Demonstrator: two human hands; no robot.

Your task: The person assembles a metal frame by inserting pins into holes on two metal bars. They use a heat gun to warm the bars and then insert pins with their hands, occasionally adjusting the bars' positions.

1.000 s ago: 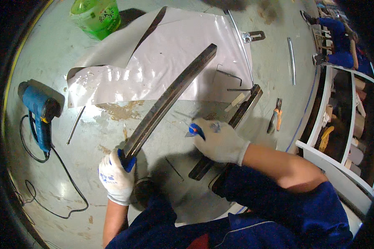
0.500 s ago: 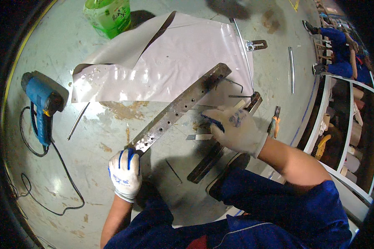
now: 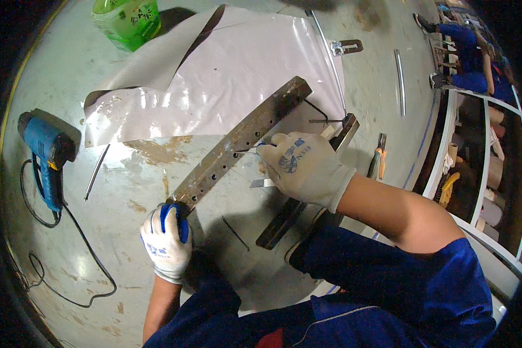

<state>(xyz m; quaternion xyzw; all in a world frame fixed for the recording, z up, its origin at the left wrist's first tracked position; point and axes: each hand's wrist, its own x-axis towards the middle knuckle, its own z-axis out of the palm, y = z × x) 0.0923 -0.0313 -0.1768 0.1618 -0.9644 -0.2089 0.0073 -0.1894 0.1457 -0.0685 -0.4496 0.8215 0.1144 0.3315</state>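
Note:
A long rusty metal bar (image 3: 246, 136) with a row of holes lies slanted across the floor, its flat face up. My left hand (image 3: 165, 240), in a white and blue glove, grips the bar's near end. My right hand (image 3: 298, 165), in a grey glove, pinches a thin metal wire (image 3: 248, 151) against the bar's middle. A second dark bar (image 3: 284, 217) lies under my right forearm. A small flat metal piece (image 3: 261, 183) sits just below my right hand.
A crumpled white plastic sheet (image 3: 226, 81) lies behind the bar. A blue corded power tool (image 3: 46, 153) rests at the left, a green bottle (image 3: 127, 20) at the top. Thin rods (image 3: 399, 81), an orange-handled tool (image 3: 376, 162) and shelving (image 3: 481, 174) are at the right. Another person (image 3: 464, 58) sits far right.
I have turned the bar from its edge onto its flat, holed face. My right hand has moved up from the floor onto the bar's middle with the wire.

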